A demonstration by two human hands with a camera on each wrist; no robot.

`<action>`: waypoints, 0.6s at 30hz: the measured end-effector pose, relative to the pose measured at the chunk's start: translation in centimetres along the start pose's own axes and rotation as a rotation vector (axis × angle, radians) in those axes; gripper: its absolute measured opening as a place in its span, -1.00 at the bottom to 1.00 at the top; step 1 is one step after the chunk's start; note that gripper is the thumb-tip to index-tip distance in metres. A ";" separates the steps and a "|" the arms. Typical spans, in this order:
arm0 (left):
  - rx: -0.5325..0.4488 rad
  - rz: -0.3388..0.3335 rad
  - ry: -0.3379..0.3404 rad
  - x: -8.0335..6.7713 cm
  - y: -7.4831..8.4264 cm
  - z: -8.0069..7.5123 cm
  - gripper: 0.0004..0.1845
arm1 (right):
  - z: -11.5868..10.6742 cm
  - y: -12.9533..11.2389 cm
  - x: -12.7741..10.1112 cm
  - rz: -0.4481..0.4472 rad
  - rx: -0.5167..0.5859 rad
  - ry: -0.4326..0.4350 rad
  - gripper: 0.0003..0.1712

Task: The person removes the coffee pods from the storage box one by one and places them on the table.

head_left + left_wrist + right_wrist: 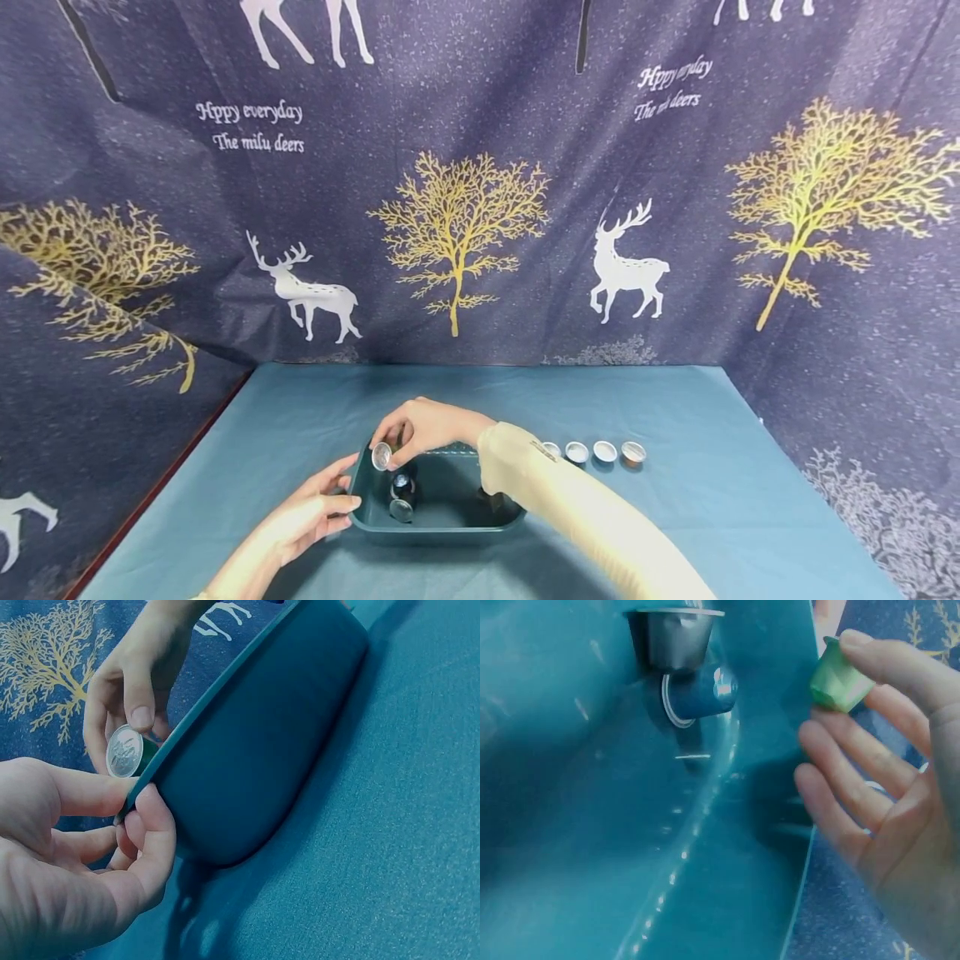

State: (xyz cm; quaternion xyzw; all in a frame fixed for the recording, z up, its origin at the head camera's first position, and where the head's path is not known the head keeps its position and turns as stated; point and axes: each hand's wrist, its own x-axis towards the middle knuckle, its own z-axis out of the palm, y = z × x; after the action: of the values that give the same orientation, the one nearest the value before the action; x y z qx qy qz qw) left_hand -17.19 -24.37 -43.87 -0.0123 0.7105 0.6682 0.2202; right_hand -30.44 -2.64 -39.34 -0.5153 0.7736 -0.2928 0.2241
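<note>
Backdrop: dark blue cloth [480, 208] printed with white deer, gold trees and white script, hung behind and to both sides of the work area.
Surface: teal tablecloth [675, 517] over the table; a reddish table edge shows at far left.
Tray: dark teal rectangular tray [450, 521], rounded corners, near the front centre of the cloth.
Tray contents: dark capsule [402, 484] with a silver capsule [401, 510] just beside it near the left wall; right wrist view shows these two touching or nearly so. Another dark item sits at the tray's right end, partly hidden by the sleeve.
Left hand: left hand [311, 517] grips the tray's left rim, thumb on top of the edge and fingers [154, 825] curled against the outer wall.
Right hand: right hand [423, 427] above the tray's back left corner, pinching a green capsule [838, 679] between thumb and fingertips; its foil lid [124, 751] faces the left wrist camera. Remaining fingers loosely spread.
Capsule position: held in air over the tray rim, not touching the tray.
Sleeve: cream sleeve [585, 517] crosses the tray's right end.
Row on cloth: four capsules [592, 452] in a line just right of the tray, foil up, close together.
</note>
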 end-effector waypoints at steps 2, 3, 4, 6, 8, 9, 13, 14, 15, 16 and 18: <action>-0.003 -0.003 0.000 0.0 -0.1 0.0 -0.09 | -0.1 -0.4 -0.4 0.001 -0.030 0.015 -0.57; -0.005 -0.005 0.001 0.0 -0.1 0.0 -0.09 | -0.1 -0.5 -0.6 0.002 -0.046 0.023 -0.58; -0.008 -0.006 0.003 0.1 -0.1 -0.1 -0.09 | -0.1 -0.7 -0.8 0.005 -0.058 0.032 -0.59; -0.013 -0.007 0.003 0.1 -0.2 -0.1 -0.09 | -0.2 -0.9 -1.2 0.014 -0.072 0.053 -0.60; -0.016 -0.002 -0.001 0.2 -0.2 -0.1 -0.08 | -0.2 -0.9 -1.7 0.028 -0.081 0.079 -0.61; -0.019 0.001 -0.003 0.2 -0.3 -0.1 -0.08 | -0.2 -0.9 -1.9 0.036 -0.080 0.091 -0.62; -0.022 0.010 -0.008 0.2 -0.3 -0.1 -0.07 | -0.3 -0.9 -3.2 0.061 -0.069 0.136 -0.64; -0.023 0.010 -0.006 0.2 -0.4 -0.1 -0.07 | -0.4 -0.9 -3.6 0.068 -0.064 0.148 -0.64; -0.023 0.010 -0.006 0.2 -0.3 -0.1 -0.07 | -0.5 -0.9 -4.0 0.071 -0.059 0.160 -0.64; -0.022 0.009 -0.005 0.2 -0.3 -0.1 -0.07 | -0.5 -0.9 -4.4 0.076 -0.053 0.174 -0.65; -0.023 0.009 -0.004 0.1 -0.3 -0.1 -0.07 | -0.6 -0.8 -5.2 0.086 -0.038 0.201 -0.65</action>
State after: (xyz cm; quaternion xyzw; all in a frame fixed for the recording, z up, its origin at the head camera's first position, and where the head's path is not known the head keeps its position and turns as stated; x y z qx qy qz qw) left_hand -17.27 -24.44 -44.16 -0.0104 0.7022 0.6775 0.2187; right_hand -28.40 2.05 -38.12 -0.4537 0.8191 -0.3185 0.1477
